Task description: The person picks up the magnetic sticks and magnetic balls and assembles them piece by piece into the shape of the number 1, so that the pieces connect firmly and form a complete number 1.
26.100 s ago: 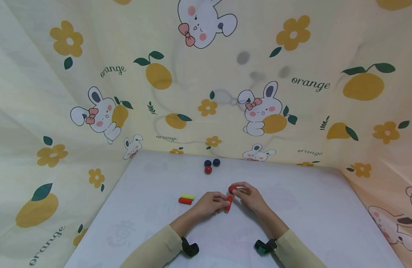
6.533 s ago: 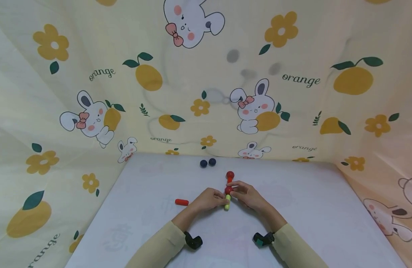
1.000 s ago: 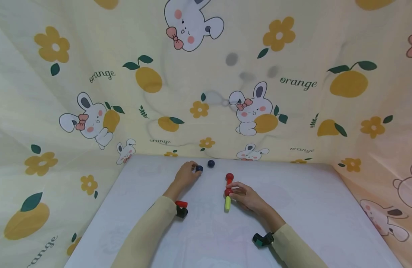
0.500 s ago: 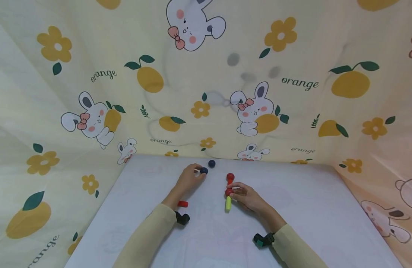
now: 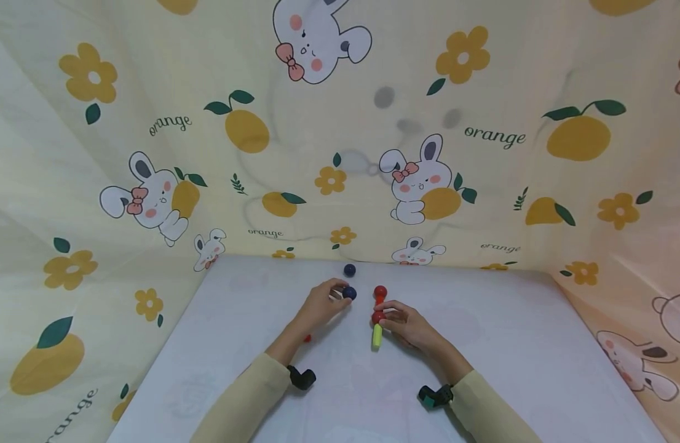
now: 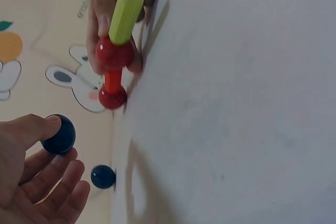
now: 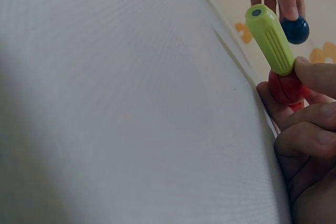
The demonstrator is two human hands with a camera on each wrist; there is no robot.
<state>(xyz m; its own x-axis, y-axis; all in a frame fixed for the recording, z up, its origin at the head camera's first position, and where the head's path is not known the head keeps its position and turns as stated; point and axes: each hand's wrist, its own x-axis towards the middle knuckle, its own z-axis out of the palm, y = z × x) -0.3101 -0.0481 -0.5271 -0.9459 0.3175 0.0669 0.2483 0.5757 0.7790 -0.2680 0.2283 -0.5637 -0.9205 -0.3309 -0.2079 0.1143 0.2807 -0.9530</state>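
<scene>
Left hand (image 5: 320,304) had a glossy dark blue ball (image 5: 349,293) pinched between thumb and fingertips, the other fingers curving loosely underneath, and it was hanging just left of this little chain, not touching it. Right hand (image 5: 409,323) was over on the right side of that chain, thumb and fingers gripping the near one of its two shiny red balls. Going far to near, the chain went: far red ball (image 5: 380,291), short bright red rod (image 5: 379,301), near red ball (image 5: 377,317), then a ribbed yellow-green plastic-looking rod (image 5: 377,337) sticking out toward the near side with a dark round spot on its end. All pretty much in a line, around the middle of the white tabletop (image 5: 340,394). Couldn't tell if the whole thing was resting flat, tbh. A second dark blue ball (image 5: 349,270) sat by itself on the far side, close to the cream backdrop printed with bunnies and oranges (image 5: 296,154). There was also a bit of a red piece (image 5: 307,338) peeking out by the left forearm, mostly hidden behind it. Beige sleeves (image 5: 246,394) on both arms, and a small black wrist camera (image 5: 302,378) at each cuff.
</scene>
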